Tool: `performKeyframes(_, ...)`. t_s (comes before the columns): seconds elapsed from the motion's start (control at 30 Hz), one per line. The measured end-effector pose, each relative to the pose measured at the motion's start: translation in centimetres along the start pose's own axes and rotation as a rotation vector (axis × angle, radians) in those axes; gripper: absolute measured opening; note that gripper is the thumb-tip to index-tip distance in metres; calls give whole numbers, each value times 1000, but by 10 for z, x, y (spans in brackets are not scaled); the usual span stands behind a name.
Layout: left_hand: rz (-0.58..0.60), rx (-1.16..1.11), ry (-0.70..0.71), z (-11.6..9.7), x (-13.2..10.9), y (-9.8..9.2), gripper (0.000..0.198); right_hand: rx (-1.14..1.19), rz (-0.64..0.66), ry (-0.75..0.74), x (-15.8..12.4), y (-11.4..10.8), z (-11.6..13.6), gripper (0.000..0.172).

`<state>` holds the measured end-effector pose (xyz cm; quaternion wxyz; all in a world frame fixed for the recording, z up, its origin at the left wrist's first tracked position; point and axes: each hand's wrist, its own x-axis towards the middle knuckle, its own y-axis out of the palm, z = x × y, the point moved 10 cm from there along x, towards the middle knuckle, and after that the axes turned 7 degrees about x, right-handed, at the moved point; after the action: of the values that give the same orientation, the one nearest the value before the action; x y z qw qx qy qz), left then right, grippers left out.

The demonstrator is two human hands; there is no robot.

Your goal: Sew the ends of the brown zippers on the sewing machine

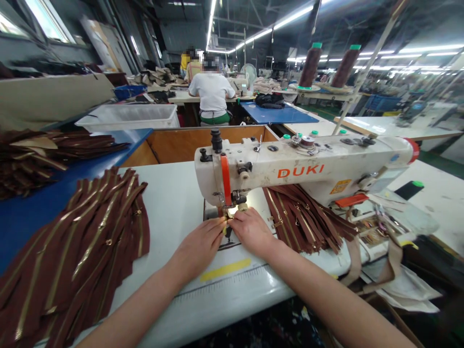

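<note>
- Sewing machine (304,162): just beyond the hands, its body stretching toward two o'clock.
- Left hand (198,242) and right hand (253,232): fingertips nearly meeting at its sewing end; I cannot tell what they pinch.
- Zipper heap (90,251): nine o'clock; zipper strips (306,222): three o'clock.
- Seated person (213,92): twelve o'clock, well beyond.
</note>
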<state>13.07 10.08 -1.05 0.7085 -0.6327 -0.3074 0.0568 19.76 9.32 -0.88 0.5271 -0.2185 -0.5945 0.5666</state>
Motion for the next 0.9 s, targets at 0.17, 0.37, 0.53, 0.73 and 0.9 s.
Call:
performKeyframes(0.17, -6, -51, -1, 7, 5, -1, 38, 19, 1, 29, -1, -2, -2, 13)
performKeyframes(0.37, -57, -39, -32, 10, 7, -4, 37, 41, -22, 47, -1, -6, -3, 13)
performKeyframes(0.53, -96, -82, -63, 13, 5, -5, 34, 41, -18, 63, -2, -7, -4, 15)
performKeyframes(0.73, -106, -82, -45, 11, 4, -7, 32, 47, -64, 76, -4, -10, -5, 19)
performKeyframes(0.9, -107, -73, -54, 11, 11, -9, 28, 61, -49, 90, -4, -9, -6, 18)
